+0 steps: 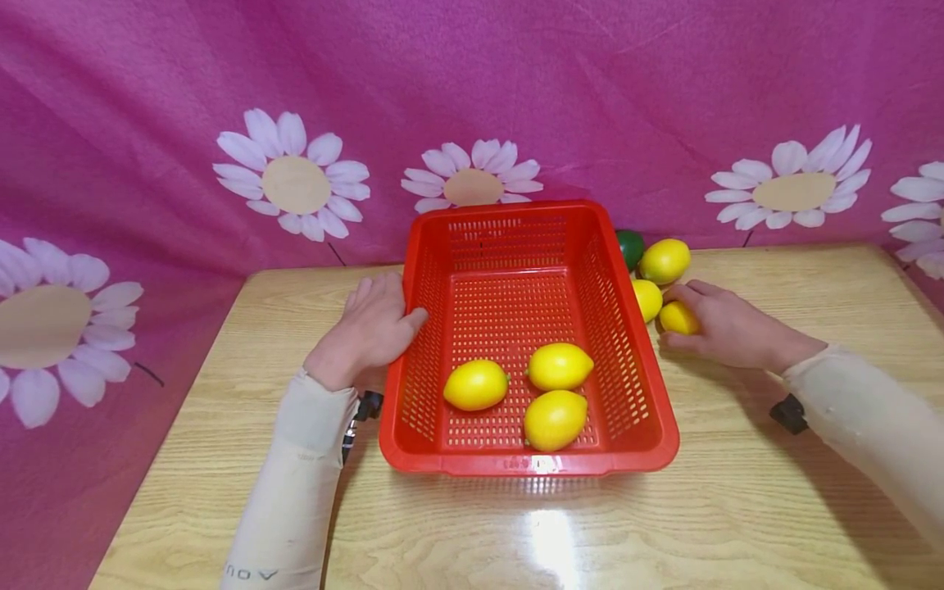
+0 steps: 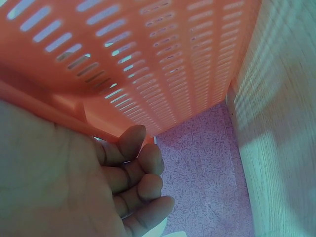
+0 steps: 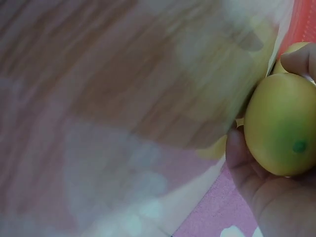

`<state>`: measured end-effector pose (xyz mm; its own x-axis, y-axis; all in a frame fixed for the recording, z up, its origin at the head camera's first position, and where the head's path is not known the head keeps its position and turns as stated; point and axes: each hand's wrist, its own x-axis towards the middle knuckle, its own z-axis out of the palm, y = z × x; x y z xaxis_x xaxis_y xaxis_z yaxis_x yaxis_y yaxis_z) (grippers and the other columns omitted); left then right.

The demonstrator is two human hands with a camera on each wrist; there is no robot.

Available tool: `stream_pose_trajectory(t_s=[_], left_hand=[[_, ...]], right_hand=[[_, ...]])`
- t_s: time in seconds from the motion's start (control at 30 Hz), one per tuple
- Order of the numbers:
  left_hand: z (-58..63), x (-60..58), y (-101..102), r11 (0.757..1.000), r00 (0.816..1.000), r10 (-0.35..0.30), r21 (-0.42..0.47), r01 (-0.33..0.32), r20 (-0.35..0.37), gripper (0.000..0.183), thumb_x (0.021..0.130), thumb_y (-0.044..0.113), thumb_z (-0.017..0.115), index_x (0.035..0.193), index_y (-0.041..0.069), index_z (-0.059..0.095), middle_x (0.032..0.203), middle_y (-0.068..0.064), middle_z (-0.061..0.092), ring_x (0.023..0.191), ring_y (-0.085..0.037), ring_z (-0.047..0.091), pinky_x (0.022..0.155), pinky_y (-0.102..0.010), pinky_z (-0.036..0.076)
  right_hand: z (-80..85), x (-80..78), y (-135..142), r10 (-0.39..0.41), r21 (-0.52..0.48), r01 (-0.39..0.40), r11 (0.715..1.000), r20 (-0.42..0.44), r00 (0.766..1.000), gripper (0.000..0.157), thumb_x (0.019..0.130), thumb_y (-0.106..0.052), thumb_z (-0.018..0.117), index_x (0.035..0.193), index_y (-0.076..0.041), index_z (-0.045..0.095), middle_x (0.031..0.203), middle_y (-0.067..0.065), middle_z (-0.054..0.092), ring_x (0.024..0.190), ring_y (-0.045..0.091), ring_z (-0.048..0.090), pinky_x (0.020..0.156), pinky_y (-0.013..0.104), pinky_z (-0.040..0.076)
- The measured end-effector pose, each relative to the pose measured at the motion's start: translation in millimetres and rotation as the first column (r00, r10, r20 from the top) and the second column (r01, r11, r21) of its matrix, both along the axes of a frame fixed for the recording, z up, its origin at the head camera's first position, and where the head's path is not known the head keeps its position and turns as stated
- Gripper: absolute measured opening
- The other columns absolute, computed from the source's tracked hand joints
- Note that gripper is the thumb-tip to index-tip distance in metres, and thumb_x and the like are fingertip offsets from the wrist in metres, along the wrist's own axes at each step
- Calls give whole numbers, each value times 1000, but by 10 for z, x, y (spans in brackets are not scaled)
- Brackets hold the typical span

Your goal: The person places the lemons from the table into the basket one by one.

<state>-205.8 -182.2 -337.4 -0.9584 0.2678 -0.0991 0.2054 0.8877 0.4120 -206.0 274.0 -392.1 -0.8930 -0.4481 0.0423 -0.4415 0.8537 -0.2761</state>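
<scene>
A red plastic basket [image 1: 509, 303] with slotted walls stands on the table, three lemons lying inside: one lemon [image 1: 476, 385] at left, another lemon [image 1: 560, 366] and a third lemon [image 1: 556, 419] at right. My left hand [image 1: 372, 324] holds the basket's left rim, thumb over the edge; in the left wrist view its fingers [image 2: 143, 182] bend loosely outside the wall. Right of the basket, my right hand [image 1: 726, 324] grips a lemon [image 3: 281, 126] between thumb and fingers, low at the tabletop. Close by lie a lemon [image 1: 647, 300] and a farther lemon [image 1: 665, 260].
A dark green fruit [image 1: 630, 247], partly hidden by the basket's wall, lies behind the loose lemons. The wooden table [image 1: 457, 533] ends at a pink cloth backdrop [image 1: 605, 98] printed with white daisies.
</scene>
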Motion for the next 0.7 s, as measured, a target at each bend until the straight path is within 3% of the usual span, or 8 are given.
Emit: stream_pose_trajectory(t_s=[0.7], left_hand=[[-2,-8,-3,1000,1000,7,-6,-7,-4,28,100,32,48,112,7,52,109,-12,51,101,-30,40,83,-37,29]], right_hand=[[-5,24,-3,-24,7,24,1000,17,1000,51,86,-29,81,127,-7,59,109,14,62,87,22,57,74,36,46]])
